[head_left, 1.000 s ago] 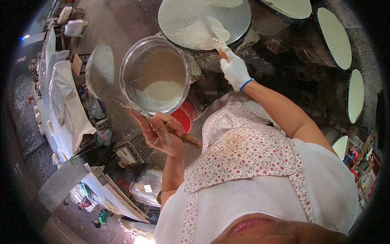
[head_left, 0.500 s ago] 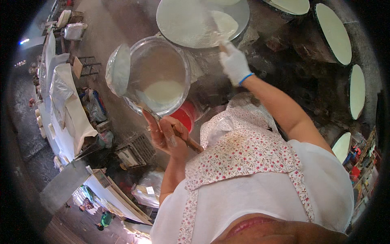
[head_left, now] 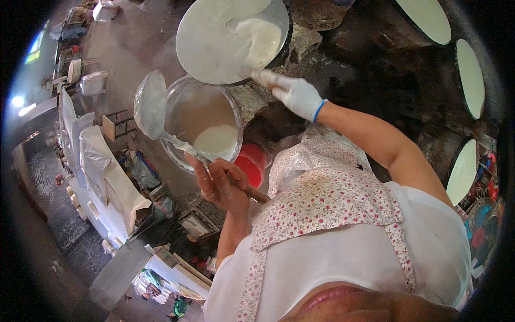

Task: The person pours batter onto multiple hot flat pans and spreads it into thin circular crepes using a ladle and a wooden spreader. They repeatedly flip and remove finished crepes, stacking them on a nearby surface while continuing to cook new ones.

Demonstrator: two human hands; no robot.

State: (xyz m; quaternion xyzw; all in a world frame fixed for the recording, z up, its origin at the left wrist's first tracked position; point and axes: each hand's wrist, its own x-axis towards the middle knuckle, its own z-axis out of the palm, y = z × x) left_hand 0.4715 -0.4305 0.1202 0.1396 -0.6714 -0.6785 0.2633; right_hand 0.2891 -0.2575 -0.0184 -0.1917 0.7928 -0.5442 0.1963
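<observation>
My left hand [head_left: 228, 188] grips the wooden handle of a big metal ladle [head_left: 150, 104], whose bowl hangs over the left rim of a tub of pale liquid [head_left: 214, 139]. My gloved right hand [head_left: 296, 96] is closed on a spatula's handle [head_left: 274, 83], its blade blurred at the lower edge of a round steaming griddle [head_left: 208, 43]. A thick patch of white batter [head_left: 257, 43] lies on the griddle's right side, with a thinner layer around it.
More white-coated griddles [head_left: 469, 75] curve along the right, with a fan [head_left: 480, 231] below them. A red bucket [head_left: 248, 166] stands beside the tub. Covered tables [head_left: 112, 182] line the left. Two distant people [head_left: 179, 307] are at lower left.
The ladle has moved rightward onto the tub's rim. My right hand and spatula have shifted toward the griddle's lower edge, tilting leftward. The whole view has turned, shifting the surroundings.
</observation>
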